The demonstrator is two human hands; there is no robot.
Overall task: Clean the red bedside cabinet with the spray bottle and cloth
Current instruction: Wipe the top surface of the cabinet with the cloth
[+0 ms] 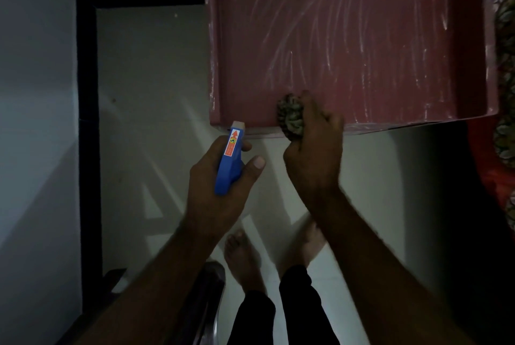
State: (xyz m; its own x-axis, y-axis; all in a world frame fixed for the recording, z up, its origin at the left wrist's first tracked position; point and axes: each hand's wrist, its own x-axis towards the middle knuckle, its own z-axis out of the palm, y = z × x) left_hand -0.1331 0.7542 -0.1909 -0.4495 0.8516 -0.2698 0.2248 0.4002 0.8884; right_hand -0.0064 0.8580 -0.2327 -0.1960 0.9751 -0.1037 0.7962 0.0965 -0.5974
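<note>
The only view comes from a wide-angle camera on the person's head, looking almost straight down. Both forearms enter from the bottom edge and reach up the frame. The two grips sit near the lens at mid-frame: the right hand (312,146) holds the cloth (291,118), and just left of it the left hand (220,177) holds the spray bottle (230,160). Beyond the grips, the top of the red bedside cabinet (362,37) fills the upper right and is cut off by the top edge. Below the grips, much farther from the lens, bare feet (242,255) stand on the pale floor (153,93).
</note>
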